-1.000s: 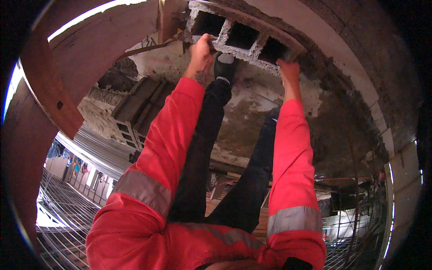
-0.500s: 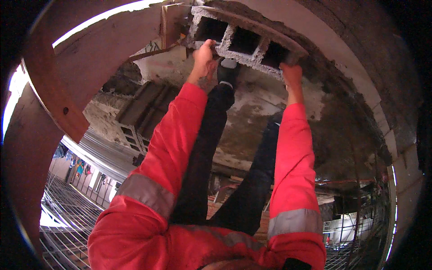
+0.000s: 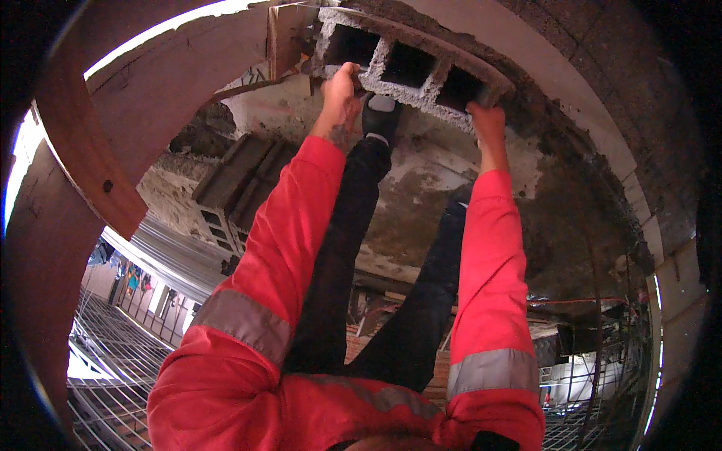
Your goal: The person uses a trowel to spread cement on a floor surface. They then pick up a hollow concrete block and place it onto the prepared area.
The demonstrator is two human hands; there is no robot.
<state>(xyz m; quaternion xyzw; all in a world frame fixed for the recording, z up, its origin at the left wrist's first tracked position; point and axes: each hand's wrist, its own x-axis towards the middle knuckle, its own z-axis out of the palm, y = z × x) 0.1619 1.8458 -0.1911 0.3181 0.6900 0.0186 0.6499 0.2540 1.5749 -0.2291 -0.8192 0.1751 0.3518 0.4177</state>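
A grey concrete block (image 3: 410,92) with three dark hollow cells stands against the wall at the far side, its cells facing me. My left hand (image 3: 340,96) is closed on its near edge below the left cell, thumb uppermost. At the block's right end my right hand (image 3: 487,125) grips the corner next to the right cell; some of its fingers are hidden. Both arms, in red sleeves with grey bands, reach straight out. Whether the block's far side touches mortar or wall, I cannot tell.
More hollow blocks (image 3: 235,184) are stacked on the left. A wooden board (image 3: 94,158) with a knot hangs at the far left, near metal bars (image 3: 113,361). My dark shoe (image 3: 381,113) rests on the stained concrete floor (image 3: 421,195) beneath the block.
Almost nothing differs. Both hands keep their hold on the block, and the arms and view have shifted only very slightly.
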